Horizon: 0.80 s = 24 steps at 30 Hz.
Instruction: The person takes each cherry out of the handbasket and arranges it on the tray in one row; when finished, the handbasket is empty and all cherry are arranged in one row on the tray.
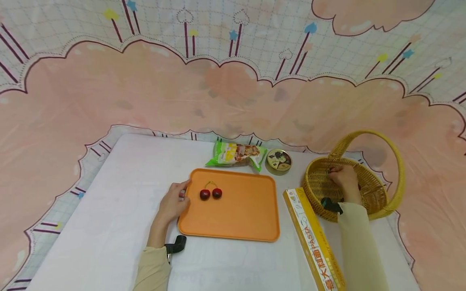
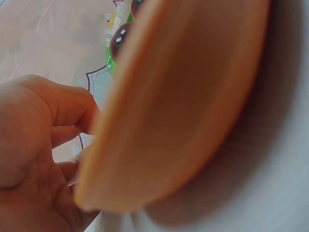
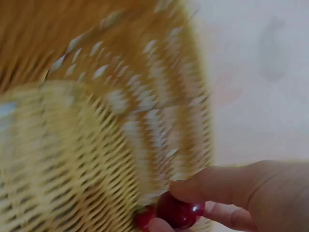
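My left hand (image 1: 174, 203) holds the left edge of an orange tray (image 1: 240, 218), its thumb and fingers at the rim; the tray's side (image 2: 174, 106) looms large in the left wrist view. Two dark red cherries (image 1: 205, 195) joined by a stem lie on the tray, toward its upper left. Inside a yellow wicker basket (image 1: 322, 178) on the right, my right hand (image 1: 346, 180) pinches a dark red cherry (image 3: 178, 210) between thumb and fingers. A second cherry (image 3: 144, 217) shows beside it, close to the basket's woven wall.
Behind the tray lie a green snack packet (image 1: 236, 154) and a round tin (image 1: 279, 161). A long yellow pasta box (image 1: 313, 238) lies between tray and basket. The basket's tall handle (image 1: 398, 169) arches on the right. A patterned cloth (image 1: 182, 101) hangs behind the white table (image 1: 98, 210).
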{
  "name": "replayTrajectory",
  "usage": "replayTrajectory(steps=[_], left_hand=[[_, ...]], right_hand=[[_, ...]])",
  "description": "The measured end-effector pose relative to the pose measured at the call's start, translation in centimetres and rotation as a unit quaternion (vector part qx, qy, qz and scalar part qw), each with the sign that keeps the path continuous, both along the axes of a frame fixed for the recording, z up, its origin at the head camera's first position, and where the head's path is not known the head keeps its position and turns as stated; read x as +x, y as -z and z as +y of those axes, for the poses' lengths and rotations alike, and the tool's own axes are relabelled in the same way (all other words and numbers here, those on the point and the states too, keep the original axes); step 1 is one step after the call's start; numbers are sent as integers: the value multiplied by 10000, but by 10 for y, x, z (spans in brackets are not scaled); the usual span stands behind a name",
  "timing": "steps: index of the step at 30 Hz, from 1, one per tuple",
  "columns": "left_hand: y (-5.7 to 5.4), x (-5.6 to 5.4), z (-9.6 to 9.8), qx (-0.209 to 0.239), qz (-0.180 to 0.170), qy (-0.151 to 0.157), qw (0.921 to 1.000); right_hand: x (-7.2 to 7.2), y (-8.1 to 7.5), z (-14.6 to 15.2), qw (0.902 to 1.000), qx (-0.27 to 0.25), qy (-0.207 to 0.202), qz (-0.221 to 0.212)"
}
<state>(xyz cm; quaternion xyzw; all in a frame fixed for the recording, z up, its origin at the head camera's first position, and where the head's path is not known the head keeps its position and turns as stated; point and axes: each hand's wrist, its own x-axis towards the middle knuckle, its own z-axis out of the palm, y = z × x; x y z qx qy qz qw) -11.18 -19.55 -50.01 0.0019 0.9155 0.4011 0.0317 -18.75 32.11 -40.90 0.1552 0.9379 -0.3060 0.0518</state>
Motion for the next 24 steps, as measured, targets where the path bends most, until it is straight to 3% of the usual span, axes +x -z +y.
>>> replayTrajectory(steps=[5,10,17,20,24], left_hand=[[-2,-1,-1,6,-1,6,10000],[-3,-1,-3,19,16,19,10000],[0,1,-5,-26,17,5,10000],[1,1,-4,8,-14,0,10000],[0,1,-1,20,21,15,10000]], right_hand=[[7,-22,-33,9971,-589,-284,402],[10,-35,-80,9834,-1567,-629,659],[18,-5,-162,9592,-2525,-1136,573],[22,11,-194,9572,-2557,-1246,529],[26,30,-224,9634,-2355,-1227,362]])
